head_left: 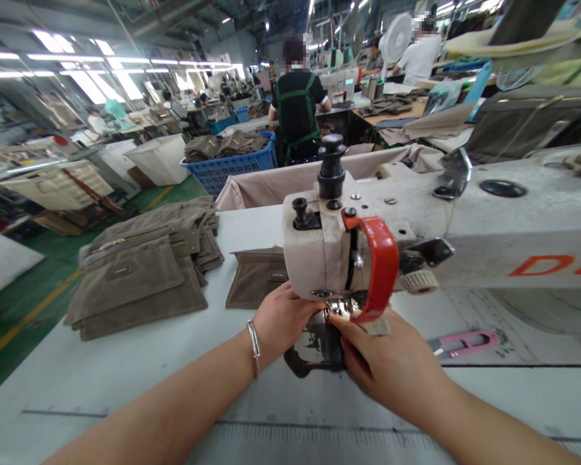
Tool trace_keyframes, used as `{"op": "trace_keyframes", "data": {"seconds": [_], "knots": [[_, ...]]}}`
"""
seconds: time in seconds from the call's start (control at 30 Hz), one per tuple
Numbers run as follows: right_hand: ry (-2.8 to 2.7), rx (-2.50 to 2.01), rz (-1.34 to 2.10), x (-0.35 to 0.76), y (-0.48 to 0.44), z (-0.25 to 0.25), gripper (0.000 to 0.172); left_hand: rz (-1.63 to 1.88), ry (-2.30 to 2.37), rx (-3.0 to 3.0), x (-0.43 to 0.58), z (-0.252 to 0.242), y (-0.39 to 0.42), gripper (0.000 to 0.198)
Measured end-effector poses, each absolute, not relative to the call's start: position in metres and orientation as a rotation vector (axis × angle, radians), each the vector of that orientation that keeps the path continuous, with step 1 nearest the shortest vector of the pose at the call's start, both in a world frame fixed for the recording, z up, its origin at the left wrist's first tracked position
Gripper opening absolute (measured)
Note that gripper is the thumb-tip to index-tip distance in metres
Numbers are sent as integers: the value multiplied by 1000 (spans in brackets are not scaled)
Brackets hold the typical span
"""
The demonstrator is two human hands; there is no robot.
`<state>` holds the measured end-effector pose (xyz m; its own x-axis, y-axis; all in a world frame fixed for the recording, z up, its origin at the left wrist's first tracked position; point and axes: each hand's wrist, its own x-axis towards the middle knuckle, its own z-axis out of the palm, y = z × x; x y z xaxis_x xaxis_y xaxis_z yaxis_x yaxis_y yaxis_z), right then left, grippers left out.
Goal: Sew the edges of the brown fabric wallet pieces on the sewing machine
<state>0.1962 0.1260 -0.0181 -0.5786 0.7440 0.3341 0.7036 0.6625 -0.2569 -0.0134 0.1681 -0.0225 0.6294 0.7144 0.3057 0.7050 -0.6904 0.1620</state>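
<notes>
Fabric piece (252, 280), grey-brown with a small dark label (277, 276), lies flat on the pale worktop (140, 361) just beyond the left hand (279, 321), its right side passing out of sight behind the head of the sewing machine (314, 252). It should handle as something light and pliable, a firm woven cloth with enough body to lie flat yet likely to bow if pushed from one end; it looks matt, so it ought not to slip much under a fingertip, and nothing about it seems fragile. The sensible hold is on its flat margins, clear of the label, with light pressure rather than a tight pinch. The left hand and the right hand (392, 355) meet at the presser foot (339, 309), the left fingers bunched close together, the right forefinger reaching in under the red guard (383, 265); the view is cramped there, so I cannot tell whether either set is clamped on cloth or only pressing. Snips (458, 337) with pink handles lie beside the right hand. Beyond the worktop, a blue basket (242, 166) holds a heap of brown pieces (223, 146), piled above its rim, and nearer stands a beige cloth trough (259, 188). Left of the fabric piece, a loose stack (145, 255) of similar pieces sits directly on the worktop, in no container.
</notes>
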Motion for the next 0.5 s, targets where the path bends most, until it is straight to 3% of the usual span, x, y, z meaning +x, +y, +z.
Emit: {"op": "trace_keyframes", "data": {"seconds": [0.27, 0.37, 0.5], "knots": [[-2459, -1110, 137, 198, 127, -21, 31, 528, 1177, 2826, -18, -15, 168, 22], [-2446, -1093, 131, 200, 127, -24, 29, 334, 1186, 2847, -27, -3, 168, 31], [-2447, -1041, 138, 197, 125, -25, 31, 112, 1284, 2799, -30, 18, 162, 29]]}}
